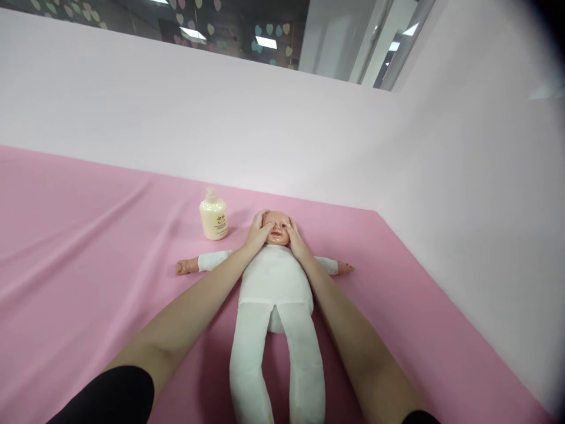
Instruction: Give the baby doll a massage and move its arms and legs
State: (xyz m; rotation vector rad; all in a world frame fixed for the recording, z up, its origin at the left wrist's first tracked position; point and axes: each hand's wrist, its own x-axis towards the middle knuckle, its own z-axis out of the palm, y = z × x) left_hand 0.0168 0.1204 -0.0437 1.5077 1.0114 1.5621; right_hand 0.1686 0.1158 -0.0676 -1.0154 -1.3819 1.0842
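A baby doll in a white suit lies on its back on the pink sheet, arms spread, legs toward me. My left hand rests flat on the left side of the doll's face, thumb near its eye. My right hand lies on the right cheek. Both hands cup the doll's head from either side with fingers spread. A cream lotion bottle with a pump top stands upright just left of the head, a short way from my left hand.
The pink sheet covers the whole surface and has soft folds at the left. A pale pink wall rises behind and along the right side, close to the doll's outstretched arm. Dark glass with heart stickers runs above the wall.
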